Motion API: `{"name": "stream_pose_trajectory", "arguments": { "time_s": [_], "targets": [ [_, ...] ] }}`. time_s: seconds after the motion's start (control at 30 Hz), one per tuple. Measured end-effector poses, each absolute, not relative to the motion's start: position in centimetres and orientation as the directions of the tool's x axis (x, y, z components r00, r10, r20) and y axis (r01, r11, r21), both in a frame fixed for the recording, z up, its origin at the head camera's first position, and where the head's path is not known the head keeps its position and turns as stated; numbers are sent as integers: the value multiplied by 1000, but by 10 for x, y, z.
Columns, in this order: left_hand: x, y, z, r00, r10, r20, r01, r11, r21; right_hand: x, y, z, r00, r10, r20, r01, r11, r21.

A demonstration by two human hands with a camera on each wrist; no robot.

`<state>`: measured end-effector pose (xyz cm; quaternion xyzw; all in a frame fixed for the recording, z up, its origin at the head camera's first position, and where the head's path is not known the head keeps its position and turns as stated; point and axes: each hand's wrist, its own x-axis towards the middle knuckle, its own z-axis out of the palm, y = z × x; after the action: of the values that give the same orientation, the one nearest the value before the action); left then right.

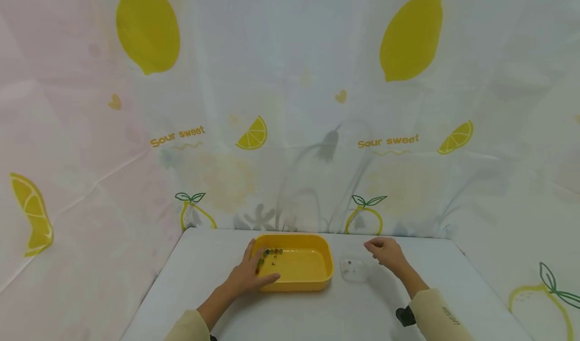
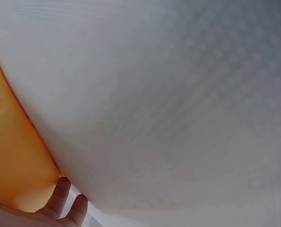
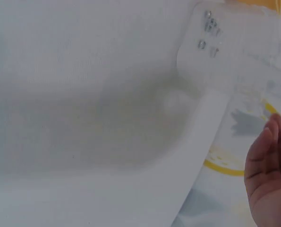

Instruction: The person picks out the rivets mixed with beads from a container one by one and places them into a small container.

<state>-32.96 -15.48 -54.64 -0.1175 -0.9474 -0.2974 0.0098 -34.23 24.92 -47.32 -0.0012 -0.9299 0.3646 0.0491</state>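
Observation:
My left hand (image 1: 244,277) spans the left end of a yellow tray (image 1: 296,284), fingers at its back left and thumb over the front rim. In the left wrist view, fingertips (image 2: 61,184) touch the tray's edge. Inside the tray, dark, round beads (image 1: 274,251) lie in a bent row along the back and left walls, with a few tiny pieces by them. Raised over the right side of a clear plastic box (image 1: 355,279), my right hand (image 1: 386,254) has its fingertips drawn together. I cannot tell whether something small is between them. Several small silvery pieces (image 3: 202,44) lie in the box.
All stands on a white table (image 1: 308,313), with the tray and box side by side towards its back edge. A lemon-printed sheet (image 1: 294,104) hangs behind and at the sides. A small black object (image 1: 405,316) shows beside the right sleeve (image 1: 437,313).

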Motion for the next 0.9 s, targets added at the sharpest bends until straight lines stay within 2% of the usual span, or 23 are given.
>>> {"name": "stream_pose_trajectory", "arguments": {
  "time_s": [0.13, 0.27, 0.43, 0.57, 0.7, 0.9],
  "targets": [
    [-330, -155, -546, -974, 212, 86, 222, 790, 572, -341, 257, -469, -975, 44, 219, -94, 809, -580],
    [-330, -155, -546, -974, 209, 83, 219, 794, 568, -339, 268, -469, -955, 24, 294, -130, 861, -491],
    [-329, -154, -544, -972, 220, 86, 229, 788, 571, -333, 279, -471, -927, -42, 373, -158, 945, -286],
    [-328, -154, -543, -969, 229, 89, 237, 780, 579, -329, 287, -474, -917, -112, 383, -178, 974, -139],
    [-328, -154, -542, -973, 213, 86, 223, 792, 568, -328, 294, -477, -915, -131, 381, -178, 980, -88],
    [-327, -154, -541, -973, 214, 85, 223, 788, 574, -328, 301, -481, -887, -122, 446, -181, 979, -91]
  ]
}}
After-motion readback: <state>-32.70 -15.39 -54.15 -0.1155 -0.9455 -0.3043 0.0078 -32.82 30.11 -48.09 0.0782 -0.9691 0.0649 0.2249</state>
